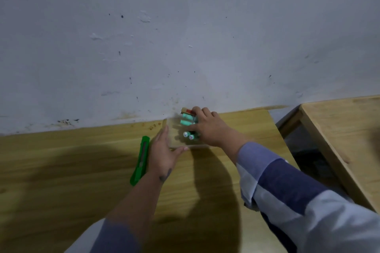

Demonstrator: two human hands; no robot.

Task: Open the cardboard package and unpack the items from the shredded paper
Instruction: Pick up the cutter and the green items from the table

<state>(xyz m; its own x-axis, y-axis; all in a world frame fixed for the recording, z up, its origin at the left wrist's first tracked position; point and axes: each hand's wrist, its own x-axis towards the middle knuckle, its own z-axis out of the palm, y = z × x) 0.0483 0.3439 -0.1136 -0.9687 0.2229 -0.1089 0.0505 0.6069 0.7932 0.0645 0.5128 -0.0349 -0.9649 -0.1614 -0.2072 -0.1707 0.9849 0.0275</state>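
Observation:
A small clear plastic box [172, 135] stands on the wooden table [82, 160] close to the wall. Inside it lie several green cylinders that look like batteries [188, 122], two with their metal ends toward me. My left hand [162, 154] lies flat against the box's left side, thumb along its near edge. My right hand [207, 127] reaches into the box from the right, its fingers curled over the cylinders and a small red and tan item [186, 111] at the far edge. No cardboard package or shredded paper is in view.
A green utility knife [140, 160] lies on the table just left of my left hand. A second wooden table [339, 129] stands to the right across a narrow gap. The white wall [185, 37] rises right behind the box.

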